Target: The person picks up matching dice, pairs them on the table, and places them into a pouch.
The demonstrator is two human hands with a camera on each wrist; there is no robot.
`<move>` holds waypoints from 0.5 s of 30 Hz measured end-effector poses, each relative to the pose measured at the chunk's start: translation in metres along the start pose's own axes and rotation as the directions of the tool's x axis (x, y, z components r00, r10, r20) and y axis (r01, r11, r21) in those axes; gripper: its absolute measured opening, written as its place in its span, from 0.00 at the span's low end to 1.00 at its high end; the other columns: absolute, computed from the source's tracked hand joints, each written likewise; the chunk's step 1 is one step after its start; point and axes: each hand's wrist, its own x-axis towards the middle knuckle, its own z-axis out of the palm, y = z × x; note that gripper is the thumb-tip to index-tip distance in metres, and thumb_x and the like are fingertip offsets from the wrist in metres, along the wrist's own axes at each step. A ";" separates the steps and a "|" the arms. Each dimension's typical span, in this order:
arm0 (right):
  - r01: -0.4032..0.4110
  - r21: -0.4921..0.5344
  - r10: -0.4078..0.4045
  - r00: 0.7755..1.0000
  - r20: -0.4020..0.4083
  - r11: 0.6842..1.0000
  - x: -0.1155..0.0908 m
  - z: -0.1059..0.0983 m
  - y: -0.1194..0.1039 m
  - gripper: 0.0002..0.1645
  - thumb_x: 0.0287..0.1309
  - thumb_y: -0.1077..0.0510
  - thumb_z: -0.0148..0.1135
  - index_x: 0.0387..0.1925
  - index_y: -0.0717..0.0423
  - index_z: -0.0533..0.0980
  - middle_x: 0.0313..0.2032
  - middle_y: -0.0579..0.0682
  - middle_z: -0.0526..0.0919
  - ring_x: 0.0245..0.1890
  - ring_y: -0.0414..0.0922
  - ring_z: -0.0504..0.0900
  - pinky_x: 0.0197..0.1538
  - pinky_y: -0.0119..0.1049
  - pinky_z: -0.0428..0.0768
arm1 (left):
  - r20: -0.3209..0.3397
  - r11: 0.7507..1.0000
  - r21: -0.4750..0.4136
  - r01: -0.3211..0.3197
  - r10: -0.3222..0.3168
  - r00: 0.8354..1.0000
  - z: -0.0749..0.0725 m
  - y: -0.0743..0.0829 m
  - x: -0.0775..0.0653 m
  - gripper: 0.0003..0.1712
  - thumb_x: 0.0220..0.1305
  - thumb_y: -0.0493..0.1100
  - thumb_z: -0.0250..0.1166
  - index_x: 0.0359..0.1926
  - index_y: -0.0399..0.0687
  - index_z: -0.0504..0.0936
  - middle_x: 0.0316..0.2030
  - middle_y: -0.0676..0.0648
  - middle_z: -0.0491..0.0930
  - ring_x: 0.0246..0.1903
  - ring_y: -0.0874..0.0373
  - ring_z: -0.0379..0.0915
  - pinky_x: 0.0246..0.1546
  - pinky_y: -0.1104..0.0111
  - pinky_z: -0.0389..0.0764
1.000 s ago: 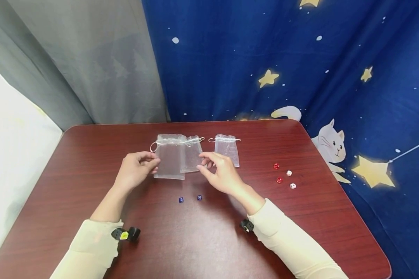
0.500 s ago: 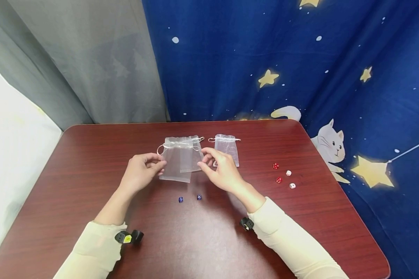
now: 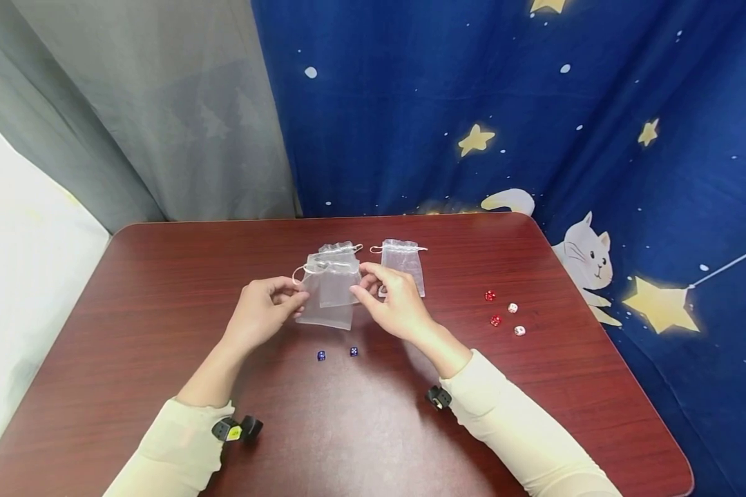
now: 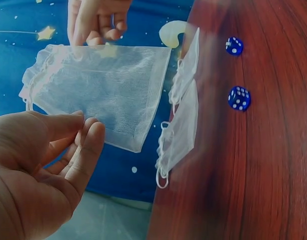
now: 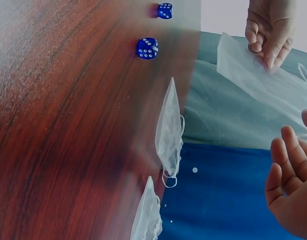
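A sheer white drawstring bag [image 3: 323, 316] hangs above the table, its side edge pinched between the thumb and fingertips of my left hand [image 3: 264, 310]. My right hand [image 3: 398, 304] is at the bag's opposite edge, thumb and index finger parted around it. In the left wrist view the held bag [image 4: 103, 95] looks flat, with its gathered mouth to the left. Two more sheer bags lie on the table: one [image 3: 340, 247] partly behind the held bag, another [image 3: 404, 257] beyond my right hand. Two blue dice, one left [image 3: 321, 355] and one right [image 3: 354, 351], rest nearer the person.
On the right of the dark red wooden table [image 3: 572, 400] lie two red dice, one farther [image 3: 490, 295] and one nearer [image 3: 495, 320], and two white dice, likewise farther [image 3: 512, 308] and nearer [image 3: 519, 331]. Grey and blue curtains [image 3: 385, 103] hang behind the far edge.
My left hand has carried the held bag rightward and slightly nearer, bringing its far edge to the right hand's fingertips. The right hand has barely moved; the dice and other bags stay in place.
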 end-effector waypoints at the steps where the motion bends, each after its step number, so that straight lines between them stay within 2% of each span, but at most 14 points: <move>1: 0.008 -0.002 -0.008 1.000 -0.004 1.000 0.000 0.000 0.000 0.15 0.60 0.61 0.71 0.45 0.66 0.82 0.29 0.49 0.86 0.28 0.41 0.81 0.33 0.38 0.82 | 0.000 1.000 0.001 -0.001 0.001 1.000 0.001 0.001 0.000 0.07 0.65 0.36 0.70 0.41 0.34 0.85 0.27 0.42 0.87 0.25 0.59 0.83 0.25 0.74 0.81; 3: 0.023 -0.010 -0.023 1.000 -0.014 1.000 0.000 0.001 0.000 0.11 0.60 0.61 0.71 0.41 0.65 0.83 0.28 0.49 0.86 0.27 0.41 0.81 0.32 0.36 0.82 | 0.003 1.000 0.002 -0.002 0.002 1.000 0.003 0.002 0.000 0.08 0.65 0.37 0.70 0.41 0.35 0.85 0.26 0.43 0.87 0.25 0.58 0.83 0.24 0.74 0.81; 6: 0.036 -0.022 -0.037 0.999 -0.025 0.999 -0.001 0.003 0.001 0.07 0.60 0.61 0.71 0.36 0.63 0.84 0.26 0.48 0.84 0.25 0.40 0.79 0.29 0.38 0.81 | 0.007 1.000 0.021 -0.008 0.007 1.000 0.004 0.003 -0.001 0.08 0.65 0.38 0.70 0.41 0.36 0.85 0.24 0.46 0.87 0.24 0.58 0.82 0.23 0.74 0.78; 10: 0.036 -0.019 -0.037 0.999 -0.036 0.999 -0.001 0.003 0.001 0.04 0.60 0.63 0.70 0.35 0.61 0.84 0.24 0.48 0.83 0.23 0.40 0.77 0.27 0.41 0.80 | 0.014 0.998 0.065 -0.016 0.015 1.000 0.004 0.004 -0.003 0.09 0.65 0.41 0.71 0.42 0.40 0.85 0.21 0.47 0.84 0.21 0.59 0.78 0.20 0.72 0.72; 13: 0.029 -0.013 -0.030 0.999 -0.041 0.999 -0.001 0.002 0.001 0.03 0.60 0.63 0.70 0.35 0.61 0.85 0.23 0.47 0.82 0.23 0.39 0.77 0.27 0.37 0.79 | 0.007 0.997 0.069 -0.024 0.024 1.000 0.003 0.005 -0.004 0.12 0.65 0.44 0.71 0.45 0.43 0.85 0.22 0.46 0.83 0.21 0.59 0.75 0.20 0.71 0.70; 15: 0.024 -0.009 -0.024 0.999 -0.042 1.000 -0.001 0.002 0.001 0.03 0.60 0.63 0.70 0.34 0.60 0.85 0.23 0.46 0.82 0.23 0.39 0.77 0.27 0.34 0.78 | 0.006 0.999 0.040 -0.029 0.029 1.000 0.002 0.006 -0.005 0.14 0.66 0.46 0.71 0.48 0.44 0.84 0.25 0.45 0.83 0.22 0.61 0.74 0.21 0.70 0.71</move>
